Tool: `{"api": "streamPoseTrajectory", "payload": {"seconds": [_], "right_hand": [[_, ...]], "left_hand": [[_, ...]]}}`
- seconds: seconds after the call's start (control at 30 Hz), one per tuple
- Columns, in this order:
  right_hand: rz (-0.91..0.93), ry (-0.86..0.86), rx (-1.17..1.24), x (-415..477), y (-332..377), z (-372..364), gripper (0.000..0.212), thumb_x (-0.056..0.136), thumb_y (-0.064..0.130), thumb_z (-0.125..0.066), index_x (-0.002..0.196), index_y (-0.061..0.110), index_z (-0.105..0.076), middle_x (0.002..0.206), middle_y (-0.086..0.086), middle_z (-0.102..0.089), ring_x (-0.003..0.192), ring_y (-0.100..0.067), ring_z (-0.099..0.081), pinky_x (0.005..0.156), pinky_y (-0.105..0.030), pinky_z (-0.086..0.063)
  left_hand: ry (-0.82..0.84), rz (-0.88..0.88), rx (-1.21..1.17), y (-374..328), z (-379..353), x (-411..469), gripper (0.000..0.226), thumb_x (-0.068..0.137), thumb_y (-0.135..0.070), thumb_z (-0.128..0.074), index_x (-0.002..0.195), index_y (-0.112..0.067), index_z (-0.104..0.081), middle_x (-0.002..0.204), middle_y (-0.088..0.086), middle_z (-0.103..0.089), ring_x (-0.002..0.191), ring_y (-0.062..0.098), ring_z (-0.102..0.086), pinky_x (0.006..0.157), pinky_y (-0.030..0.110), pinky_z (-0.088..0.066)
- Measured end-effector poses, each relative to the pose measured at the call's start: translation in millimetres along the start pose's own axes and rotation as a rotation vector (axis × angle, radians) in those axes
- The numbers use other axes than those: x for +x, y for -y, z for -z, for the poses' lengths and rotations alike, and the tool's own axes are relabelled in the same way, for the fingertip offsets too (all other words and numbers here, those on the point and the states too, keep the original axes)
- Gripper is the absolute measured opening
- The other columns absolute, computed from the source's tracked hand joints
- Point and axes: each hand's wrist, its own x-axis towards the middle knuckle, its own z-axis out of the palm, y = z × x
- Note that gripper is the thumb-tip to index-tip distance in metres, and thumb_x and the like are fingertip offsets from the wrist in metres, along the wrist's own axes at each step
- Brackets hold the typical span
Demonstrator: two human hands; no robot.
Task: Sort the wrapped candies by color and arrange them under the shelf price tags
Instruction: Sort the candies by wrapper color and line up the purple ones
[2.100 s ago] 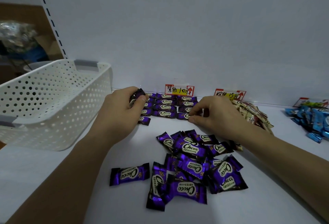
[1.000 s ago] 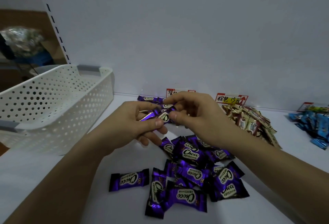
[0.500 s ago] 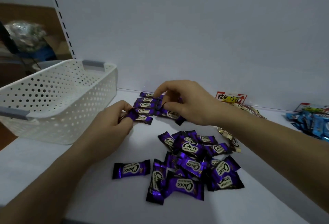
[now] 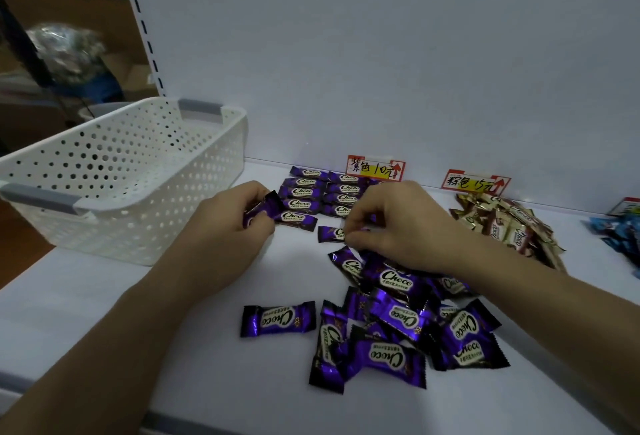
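Nearest us, the loose pile of purple candies [image 4: 391, 324] lay jumbled on the white shelf [image 4: 86, 313], one stray candy [image 4: 278, 321] lying apart to its left. Our right forearm crossed over the pile's far edge, so we judged a careless drag of the wrist could scatter wrappers or flip them face down.

Past the pile, our right hand [image 4: 398, 223] was curled, thumb and forefinger pinched on a purple candy [image 4: 330, 234] lying on the shelf just in front of the rows. Our left hand [image 4: 228, 227] was closed around another purple candy [image 4: 265, 210], its crimped end poking out above the fingers. Just beyond, the neat rows [image 4: 318, 192] sat under the purple price tag [image 4: 375, 168]. We reckoned a nudge from either knuckle could knock those rows crooked, since the slick wrappers slide easily.

To the right, the gold candies [image 4: 509, 223] lay heaped under their own tag [image 4: 476, 183], and blue ones [image 4: 620, 234] showed at the edge. The white basket [image 4: 121, 171] stood well to the left.

Compared with half a second before, our right hand had dropped from the back rows to the front candy, and our left had lifted slightly.
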Motion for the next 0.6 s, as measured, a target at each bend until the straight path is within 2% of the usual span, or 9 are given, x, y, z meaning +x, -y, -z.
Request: {"api": "streamPoseTrajectory", "payload": {"seconds": [0.07, 0.13, 0.23, 0.3, 0.37, 0.43, 0.5, 0.6], "right_hand": [[-0.030, -0.006, 0.009, -3, 0, -6, 0.001, 0.083, 0.031, -0.079, 0.084, 0.030, -0.079, 0.078, 0.021, -0.069, 0.078, 0.007, -0.061, 0.067, -0.007, -0.042], [-0.062, -0.042, 0.042, -1, 0, -8, 0.001, 0.083, 0.030, -0.080, 0.083, 0.029, -0.080, 0.077, 0.019, -0.071, 0.075, 0.007, -0.061, 0.063, -0.005, -0.041], [-0.101, -0.070, 0.048, 2, 1, -12, 0.001, 0.082, 0.029, -0.081, 0.082, 0.028, -0.080, 0.077, 0.016, -0.072, 0.070, 0.003, -0.063, 0.061, -0.008, -0.040], [-0.115, -0.076, 0.041, 3, 2, -14, 0.001, 0.083, 0.028, -0.080, 0.082, 0.027, -0.080, 0.077, 0.015, -0.072, 0.071, 0.002, -0.063, 0.064, -0.014, -0.046], [-0.122, -0.078, 0.048, 3, 2, -15, 0.002, 0.082, 0.029, -0.080, 0.082, 0.027, -0.080, 0.078, 0.014, -0.073, 0.072, 0.001, -0.064, 0.068, -0.019, -0.051], [-0.128, -0.091, 0.057, 3, 1, -16, 0.002, 0.082, 0.029, -0.080, 0.083, 0.027, -0.080, 0.078, 0.014, -0.072, 0.073, 0.001, -0.064, 0.070, -0.022, -0.053], [-0.129, -0.104, 0.057, 3, 0, -16, 0.001, 0.083, 0.029, -0.080, 0.083, 0.027, -0.080, 0.078, 0.015, -0.072, 0.074, 0.003, -0.063, 0.070, -0.020, -0.053], [-0.119, -0.100, 0.055, 1, -1, -17, 0.003, 0.085, 0.029, -0.078, 0.086, 0.028, -0.080, 0.079, 0.016, -0.071, 0.075, 0.003, -0.062, 0.067, -0.015, -0.047]], "left_hand": [[0.011, -0.019, -0.008, 0, -1, 0, 0.021, 0.095, -0.010, -0.054, 0.086, -0.026, -0.066, 0.059, -0.008, -0.057, 0.048, 0.007, -0.042, 0.051, 0.028, -0.033], [0.003, -0.048, -0.002, 1, -2, 0, 0.020, 0.096, -0.014, -0.058, 0.092, -0.031, -0.067, 0.070, -0.008, -0.063, 0.059, 0.013, -0.057, 0.058, 0.029, -0.043], [-0.005, -0.077, 0.035, 1, -5, -2, 0.018, 0.094, -0.017, -0.062, 0.093, -0.034, -0.066, 0.080, -0.006, -0.066, 0.071, 0.013, -0.063, 0.068, 0.030, -0.049], [-0.012, -0.122, 0.115, 1, -7, -3, 0.019, 0.093, -0.017, -0.064, 0.092, -0.036, -0.063, 0.083, -0.011, -0.066, 0.078, 0.007, -0.061, 0.069, 0.020, -0.046], [-0.009, -0.174, 0.189, 1, -11, -1, 0.017, 0.091, -0.015, -0.066, 0.097, -0.030, -0.068, 0.078, -0.015, -0.064, 0.076, 0.003, -0.059, 0.066, 0.012, -0.040], [-0.004, -0.223, 0.243, 3, -14, 3, 0.017, 0.090, -0.011, -0.067, 0.100, -0.025, -0.071, 0.073, -0.012, -0.066, 0.068, 0.007, -0.059, 0.063, 0.014, -0.040], [-0.010, -0.266, 0.281, 4, -16, 6, 0.018, 0.089, -0.010, -0.068, 0.101, -0.023, -0.072, 0.074, -0.008, -0.068, 0.066, 0.010, -0.059, 0.063, 0.018, -0.042], [-0.017, -0.280, 0.271, 5, -17, 8, 0.018, 0.089, -0.010, -0.068, 0.104, -0.020, -0.073, 0.078, -0.011, -0.068, 0.068, 0.003, -0.058, 0.065, 0.013, -0.042]]}}
